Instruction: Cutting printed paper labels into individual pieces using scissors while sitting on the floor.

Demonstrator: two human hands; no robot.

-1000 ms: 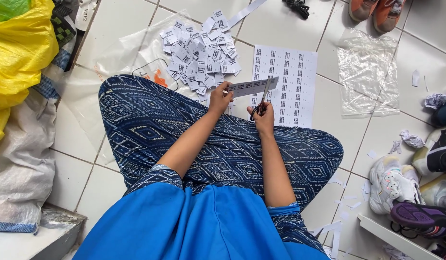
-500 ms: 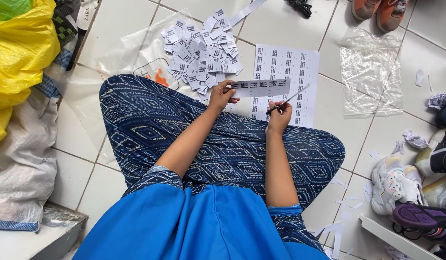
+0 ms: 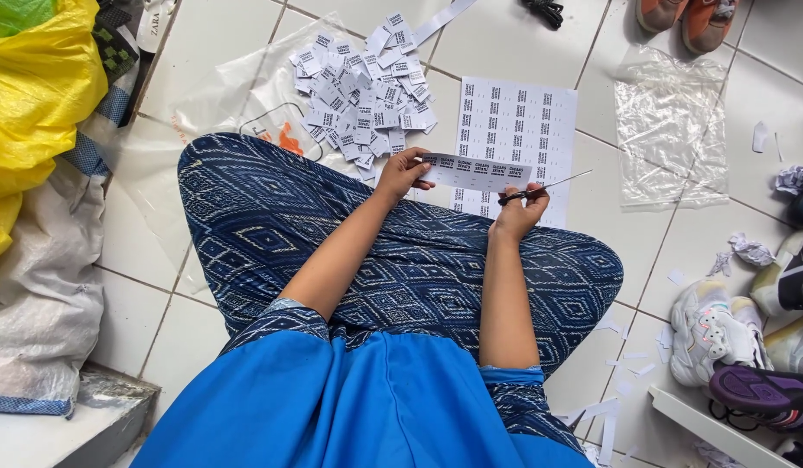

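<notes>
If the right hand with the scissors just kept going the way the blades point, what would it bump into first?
The right hand aims its scissors up and to the right. Past the tips comes the edge of the printed label sheet, then bare tile, then the crumpled clear plastic bag. Height above the floor is unclear, so this is a guess.

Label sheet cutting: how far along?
Done: a pile of cut labels lies on the clear plastic bag. In hand: the left hand holds a strip of labels, the right hand holds scissors at its end. Left: this strip and the printed sheet on the floor.
</notes>
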